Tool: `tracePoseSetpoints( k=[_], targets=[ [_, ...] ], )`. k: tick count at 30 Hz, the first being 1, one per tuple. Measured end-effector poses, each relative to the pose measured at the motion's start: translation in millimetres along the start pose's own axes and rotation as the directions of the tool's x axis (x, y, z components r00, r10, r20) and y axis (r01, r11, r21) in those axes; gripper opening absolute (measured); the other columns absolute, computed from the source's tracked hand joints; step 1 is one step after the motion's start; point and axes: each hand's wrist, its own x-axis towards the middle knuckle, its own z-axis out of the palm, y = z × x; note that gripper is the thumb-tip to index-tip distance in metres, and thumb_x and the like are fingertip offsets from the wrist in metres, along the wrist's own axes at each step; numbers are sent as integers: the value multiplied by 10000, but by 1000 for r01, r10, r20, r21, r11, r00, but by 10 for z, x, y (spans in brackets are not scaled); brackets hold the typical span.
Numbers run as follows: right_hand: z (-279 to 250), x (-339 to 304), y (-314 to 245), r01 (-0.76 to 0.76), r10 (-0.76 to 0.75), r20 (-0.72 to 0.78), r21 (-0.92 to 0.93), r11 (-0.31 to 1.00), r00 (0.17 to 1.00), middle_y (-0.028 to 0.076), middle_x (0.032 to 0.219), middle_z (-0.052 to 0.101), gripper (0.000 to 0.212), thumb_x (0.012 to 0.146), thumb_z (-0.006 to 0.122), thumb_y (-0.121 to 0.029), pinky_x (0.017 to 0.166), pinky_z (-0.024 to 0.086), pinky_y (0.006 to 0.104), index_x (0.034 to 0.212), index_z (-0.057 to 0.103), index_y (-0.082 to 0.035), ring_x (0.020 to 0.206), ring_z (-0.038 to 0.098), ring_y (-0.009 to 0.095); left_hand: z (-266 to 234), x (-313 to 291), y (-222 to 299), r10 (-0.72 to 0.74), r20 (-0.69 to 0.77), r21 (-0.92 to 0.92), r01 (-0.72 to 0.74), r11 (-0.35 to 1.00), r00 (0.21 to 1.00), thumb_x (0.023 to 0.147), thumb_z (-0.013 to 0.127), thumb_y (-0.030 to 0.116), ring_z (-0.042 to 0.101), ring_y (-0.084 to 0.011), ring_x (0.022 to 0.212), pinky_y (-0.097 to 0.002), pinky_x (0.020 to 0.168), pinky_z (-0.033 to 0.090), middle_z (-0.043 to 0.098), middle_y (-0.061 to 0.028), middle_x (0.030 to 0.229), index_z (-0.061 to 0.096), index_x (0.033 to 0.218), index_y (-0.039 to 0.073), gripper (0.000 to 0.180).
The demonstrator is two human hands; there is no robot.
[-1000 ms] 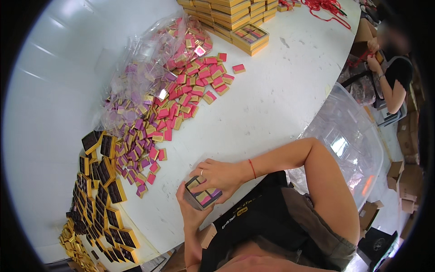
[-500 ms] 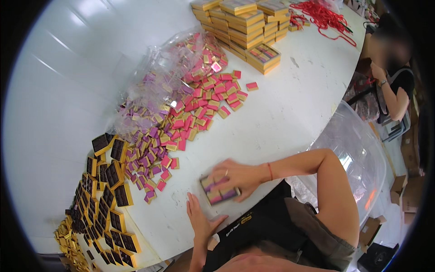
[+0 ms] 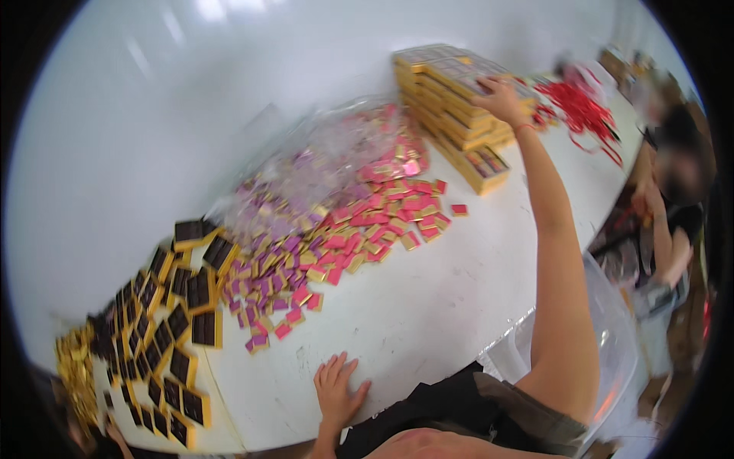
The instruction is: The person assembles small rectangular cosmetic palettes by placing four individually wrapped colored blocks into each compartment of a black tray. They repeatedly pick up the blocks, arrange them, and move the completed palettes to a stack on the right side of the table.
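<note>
the right hand is now reaching onto the stack, fingers curving, whether pinching i cannot tell; the box, gone from the near table, is apparently joining it. the left hand is resting, fingers spread.

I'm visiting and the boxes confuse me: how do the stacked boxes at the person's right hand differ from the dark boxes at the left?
The stacked boxes rise in neat layers, while the dark boxes lie loosely spread. The stacked boxes' tops look pale and greyish; the dark boxes show dark, divided faces. The stacked boxes mostly line up, but the dark boxes point various ways. Both have yellow-gold sides.
</note>
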Motion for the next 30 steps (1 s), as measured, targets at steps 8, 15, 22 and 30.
tracePoseSetpoints(
  k=[8,15,22,30],
  targets=[
    [294,-835,-1079,348,-384,-348,-163,923,855,162,1493,492,588,923,707,-373,1155,277,543,1439,547,-141,1405,373,439,-924,-446,-1156,-266,-696,262,580,771,667,814,765,178,424,-423,1389,-561,1144,297,520,-206,1449,575,1344,51,577],
    [642,-2749,-1606,262,-310,290,191,946,906,247,1539,394,602,939,660,-215,1163,275,554,1467,461,-6,1448,312,458,-1569,-1396,-2030,-551,-709,377,897,232,441,894,694,432,256,-410,1490,-545,1206,187,370,-183,1581,377,1546,110,793],
    [350,-2971,-1553,138,-294,459,342,929,838,253,1462,493,528,916,553,-30,1174,320,455,1433,475,36,1384,428,428,-1048,-1086,-973,-516,-647,200,777,596,562,824,783,227,404,-368,1409,-531,1196,222,581,-136,1365,581,1284,79,523],
    [377,-2990,-1858,107,-264,329,425,899,907,141,1082,674,360,795,804,-88,830,519,364,1125,682,-14,958,631,269,-139,-308,252,-165,-170,-174,135,975,972,792,801,87,612,-308,1249,-614,1194,210,723,-43,1072,678,977,104,223]
  ],
)
